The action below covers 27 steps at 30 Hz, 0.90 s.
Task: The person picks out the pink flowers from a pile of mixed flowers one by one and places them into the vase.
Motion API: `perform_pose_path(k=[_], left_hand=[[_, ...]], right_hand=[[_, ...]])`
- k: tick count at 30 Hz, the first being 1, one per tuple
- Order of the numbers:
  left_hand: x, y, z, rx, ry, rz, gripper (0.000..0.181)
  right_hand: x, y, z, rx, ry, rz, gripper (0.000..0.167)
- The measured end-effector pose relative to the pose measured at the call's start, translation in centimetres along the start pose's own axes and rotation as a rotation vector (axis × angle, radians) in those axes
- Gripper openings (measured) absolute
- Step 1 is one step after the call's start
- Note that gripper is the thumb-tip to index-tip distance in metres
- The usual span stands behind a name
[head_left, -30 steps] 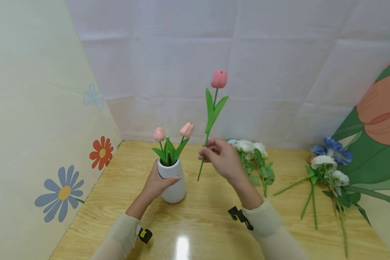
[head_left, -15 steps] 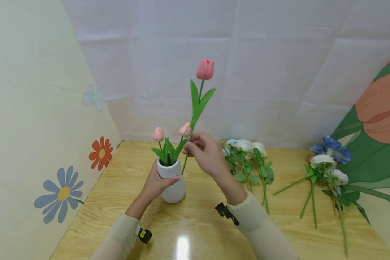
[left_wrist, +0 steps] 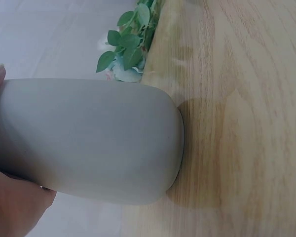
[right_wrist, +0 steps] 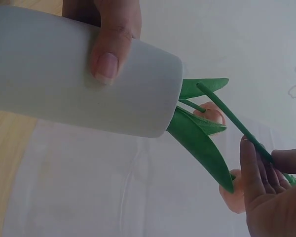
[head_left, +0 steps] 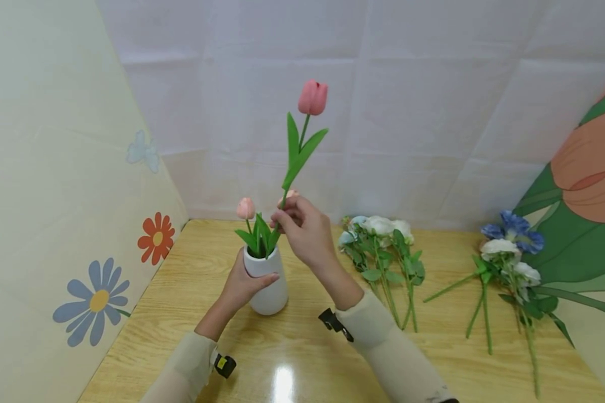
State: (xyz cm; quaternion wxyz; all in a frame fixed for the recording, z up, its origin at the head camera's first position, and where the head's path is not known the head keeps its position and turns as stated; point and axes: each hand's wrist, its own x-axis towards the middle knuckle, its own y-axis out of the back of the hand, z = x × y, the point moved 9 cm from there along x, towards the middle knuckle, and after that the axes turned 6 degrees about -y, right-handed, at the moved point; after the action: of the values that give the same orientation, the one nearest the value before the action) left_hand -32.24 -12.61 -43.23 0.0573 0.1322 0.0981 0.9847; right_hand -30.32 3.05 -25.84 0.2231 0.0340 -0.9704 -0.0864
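Observation:
My left hand (head_left: 246, 284) grips a white vase (head_left: 270, 296) around its upper part; the vase stands upright on the table. Two pale pink tulips (head_left: 246, 208) with green leaves are in it, one partly hidden behind my right hand (head_left: 307, 232). That hand pinches the stem of a darker pink tulip (head_left: 312, 98), tilted, with its bloom up high. In the right wrist view the stem's lower end (right_wrist: 201, 87) hovers just outside the vase mouth, beside the leaves. The left wrist view shows the vase's lower body (left_wrist: 103, 143) resting on the wood.
White and pale blue flowers (head_left: 380, 226) with leafy stems lie on the wooden table (head_left: 302, 341) right of my right hand. Farther right lie a blue flower (head_left: 516, 230) and white flowers (head_left: 501, 250). A pale cloth (head_left: 408, 112) hangs behind the table.
My right hand has moved left with the darker pink tulip, from right of the vase to over its mouth, and the bloom has risen. My left hand and the vase have stayed put.

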Motion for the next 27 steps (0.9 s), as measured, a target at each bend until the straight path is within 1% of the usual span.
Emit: perform_pose_path(k=[5, 9, 13, 17, 21, 27], left_hand=[[0.0, 0.0, 0.2, -0.007, -0.007, 0.002, 0.09], [-0.1, -0.1, 0.2, -0.011, -0.006, 0.005, 0.09], [-0.1, 0.0, 0.4, -0.007, -0.018, 0.005, 0.089], [0.0, -0.1, 0.4, -0.007, -0.038, 0.007, 0.087], [0.0, -0.2, 0.5, -0.019, -0.045, 0.0, 0.086], [-0.1, -0.1, 0.4, -0.022, -0.031, -0.004, 0.087]], right_hand=[[0.3, -0.3, -0.2, -0.041, 0.038, 0.036, 0.01], [0.3, -0.6, 0.1, -0.098, 0.05, 0.04, 0.012], [-0.1, -1.0, 0.3, -0.159, 0.077, 0.019, 0.012], [-0.5, -1.6, 0.7, -0.19, 0.095, -0.021, 0.013], [-0.7, -2.0, 1.3, -0.229, 0.073, -0.051, 0.014], [-1.1, -2.4, 2.2, -0.319, 0.01, -0.091, 0.01]])
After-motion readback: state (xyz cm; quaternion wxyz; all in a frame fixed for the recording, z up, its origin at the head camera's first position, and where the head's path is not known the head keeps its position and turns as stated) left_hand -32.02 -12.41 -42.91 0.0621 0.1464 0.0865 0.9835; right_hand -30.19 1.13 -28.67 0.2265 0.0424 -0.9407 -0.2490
